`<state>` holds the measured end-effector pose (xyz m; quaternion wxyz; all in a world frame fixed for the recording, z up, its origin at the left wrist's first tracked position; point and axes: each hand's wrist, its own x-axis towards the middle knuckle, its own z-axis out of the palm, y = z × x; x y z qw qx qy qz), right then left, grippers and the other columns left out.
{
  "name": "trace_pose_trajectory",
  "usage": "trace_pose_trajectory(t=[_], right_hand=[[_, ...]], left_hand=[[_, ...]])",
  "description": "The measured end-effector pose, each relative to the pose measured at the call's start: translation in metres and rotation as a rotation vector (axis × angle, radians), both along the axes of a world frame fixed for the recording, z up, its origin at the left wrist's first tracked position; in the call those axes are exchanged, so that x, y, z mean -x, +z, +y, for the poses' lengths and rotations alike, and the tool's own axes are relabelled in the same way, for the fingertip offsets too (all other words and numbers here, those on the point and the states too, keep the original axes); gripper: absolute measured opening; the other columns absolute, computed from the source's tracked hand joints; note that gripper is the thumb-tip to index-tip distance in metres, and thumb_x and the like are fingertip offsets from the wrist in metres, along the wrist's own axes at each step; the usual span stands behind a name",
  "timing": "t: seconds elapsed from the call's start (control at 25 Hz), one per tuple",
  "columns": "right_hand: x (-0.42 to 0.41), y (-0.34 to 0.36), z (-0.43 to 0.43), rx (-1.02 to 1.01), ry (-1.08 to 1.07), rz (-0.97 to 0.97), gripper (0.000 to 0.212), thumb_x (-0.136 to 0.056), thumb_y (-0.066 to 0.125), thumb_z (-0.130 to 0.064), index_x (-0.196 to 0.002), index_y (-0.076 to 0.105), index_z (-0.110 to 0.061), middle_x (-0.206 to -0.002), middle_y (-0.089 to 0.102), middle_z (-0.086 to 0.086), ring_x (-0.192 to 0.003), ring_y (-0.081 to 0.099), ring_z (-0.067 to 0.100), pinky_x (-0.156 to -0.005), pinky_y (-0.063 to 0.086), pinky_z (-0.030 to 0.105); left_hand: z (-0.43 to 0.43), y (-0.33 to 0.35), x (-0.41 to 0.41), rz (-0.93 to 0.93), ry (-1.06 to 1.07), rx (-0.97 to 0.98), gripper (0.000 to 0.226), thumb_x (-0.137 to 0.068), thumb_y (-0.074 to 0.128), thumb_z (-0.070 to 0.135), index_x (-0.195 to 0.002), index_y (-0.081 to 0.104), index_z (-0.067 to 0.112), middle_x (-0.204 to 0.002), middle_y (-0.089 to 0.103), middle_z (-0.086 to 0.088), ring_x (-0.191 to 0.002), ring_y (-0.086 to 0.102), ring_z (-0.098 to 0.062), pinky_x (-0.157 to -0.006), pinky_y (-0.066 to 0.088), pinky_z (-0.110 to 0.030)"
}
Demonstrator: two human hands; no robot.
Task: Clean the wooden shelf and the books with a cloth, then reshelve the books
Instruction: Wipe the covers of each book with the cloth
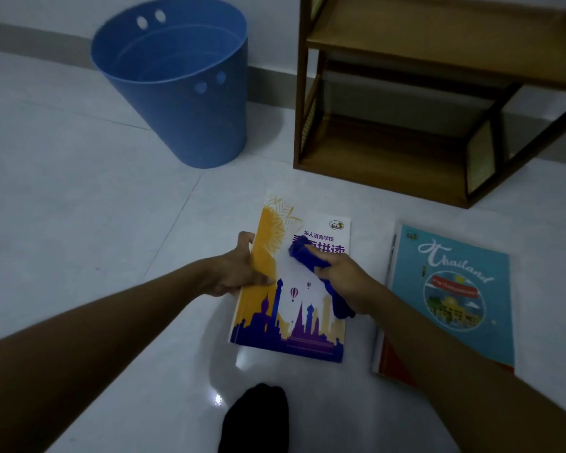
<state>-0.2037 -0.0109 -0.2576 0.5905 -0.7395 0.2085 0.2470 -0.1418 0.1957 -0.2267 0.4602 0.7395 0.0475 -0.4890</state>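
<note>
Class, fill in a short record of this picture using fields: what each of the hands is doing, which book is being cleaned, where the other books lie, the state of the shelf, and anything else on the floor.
left hand: grips the left edge of the yellow and white city-skyline book
right hand: presses a bunched dark blue cloth on that book's cover
other books: blue "Thailand" book tops a stack on the white tiled floor, right of the first
brown wooden shelf: no books on the visible boards
also: blue plastic bucket, left of the shelf
</note>
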Motion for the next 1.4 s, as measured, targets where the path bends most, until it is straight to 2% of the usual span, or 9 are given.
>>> trace_pose_trajectory(t=[0.28, 0.48, 0.64, 0.8, 0.92, 1.08, 1.2, 1.32, 1.4], right_hand=[[0.008, 0.035, -0.019, -0.395, -0.742, 0.040, 0.030, -0.097, 0.047, -0.005, -0.125, 0.054, -0.007, -0.087, 0.061, 0.011, -0.072, 0.055, 0.023, -0.065, 0.047, 0.033], [0.010, 0.107, -0.018, -0.614, -0.760, -0.040, 0.010, -0.096, 0.049, -0.011, -0.100, 0.058, -0.014, -0.102, 0.066, 0.013, -0.097, 0.062, 0.030, -0.091, 0.050, 0.047], [0.005, 0.179, -0.020, -0.609, -0.795, -0.184, 0.005, -0.096, 0.051, -0.020, -0.098, 0.056, -0.019, -0.105, 0.065, 0.011, -0.100, 0.062, 0.030, -0.093, 0.048, 0.052], [-0.005, 0.267, -0.028, -0.470, -0.707, -0.339, 0.041, -0.083, 0.067, -0.044, -0.110, 0.057, -0.014, -0.104, 0.065, 0.009, -0.097, 0.062, 0.028, -0.091, 0.050, 0.048], [-0.005, 0.330, -0.040, -0.222, -0.818, -0.487, 0.044, -0.077, 0.075, -0.037, -0.107, 0.056, -0.011, -0.097, 0.064, 0.006, -0.088, 0.063, 0.024, -0.082, 0.054, 0.040], [0.012, 0.389, -0.072, -0.011, -0.888, -0.642, 0.023, -0.084, 0.064, -0.018, -0.100, 0.050, -0.009, -0.092, 0.060, 0.006, -0.076, 0.059, 0.017, -0.063, 0.051, 0.028], [0.035, 0.397, -0.099, 0.014, -0.972, -0.730, 0.022, -0.087, 0.061, -0.016, -0.104, 0.049, -0.012, -0.096, 0.059, 0.004, -0.078, 0.058, 0.016, -0.067, 0.052, 0.032], [0.053, 0.388, -0.115, -0.035, -1.007, -0.746, 0.027, -0.085, 0.062, -0.010, -0.110, 0.052, -0.012, -0.101, 0.061, 0.005, -0.085, 0.061, 0.019, -0.068, 0.053, 0.033], [0.058, 0.387, -0.121, -0.040, -0.961, -0.759, 0.029, -0.083, 0.063, -0.008, -0.111, 0.054, -0.009, -0.099, 0.063, 0.006, -0.082, 0.061, 0.018, -0.063, 0.051, 0.030]], left_hand=[[-0.014, 0.045, 0.011, -0.168, -0.040, 0.115, 0.064, -0.083, 0.068, 0.011, -0.123, 0.021, 0.027, -0.114, 0.060, -0.011, -0.085, 0.071, -0.027, -0.062, 0.059, -0.037], [-0.038, 0.101, 0.015, -0.356, -0.319, 0.044, 0.051, -0.087, 0.064, 0.017, -0.117, 0.027, 0.032, -0.113, 0.061, -0.008, -0.086, 0.071, -0.025, -0.072, 0.060, -0.042], [-0.054, 0.158, 0.024, -0.636, -0.481, -0.008, 0.049, -0.087, 0.062, 0.018, -0.115, 0.027, 0.037, -0.112, 0.060, -0.002, -0.086, 0.068, -0.020, -0.072, 0.061, -0.035], [-0.077, 0.234, 0.037, -1.013, -0.541, -0.005, 0.048, -0.086, 0.062, 0.019, -0.121, 0.030, 0.025, -0.103, 0.057, 0.002, -0.076, 0.060, -0.006, -0.056, 0.052, -0.014], [-0.098, 0.283, 0.045, -1.220, -0.579, -0.042, 0.053, -0.084, 0.064, 0.020, -0.126, 0.030, 0.022, -0.085, 0.052, 0.009, -0.065, 0.055, -0.002, -0.047, 0.044, -0.013], [-0.129, 0.329, 0.058, -1.428, -0.592, -0.001, 0.057, -0.083, 0.066, 0.025, -0.128, 0.032, 0.022, -0.074, 0.051, 0.010, -0.060, 0.055, -0.003, -0.048, 0.041, -0.012], [-0.148, 0.340, 0.064, -1.348, -0.602, 0.131, 0.048, -0.086, 0.061, 0.041, -0.124, 0.038, 0.026, -0.088, 0.062, 0.006, -0.067, 0.063, -0.007, -0.056, 0.054, -0.021], [-0.153, 0.322, 0.059, -1.005, -0.280, 0.338, 0.034, -0.093, 0.053, 0.034, -0.122, 0.044, 0.021, -0.103, 0.065, -0.003, -0.083, 0.068, -0.016, -0.069, 0.060, -0.041], [-0.151, 0.304, 0.050, -0.965, -0.092, 0.312, 0.036, -0.093, 0.052, 0.033, -0.125, 0.044, 0.017, -0.107, 0.064, -0.004, -0.092, 0.065, -0.017, -0.075, 0.059, -0.042]])
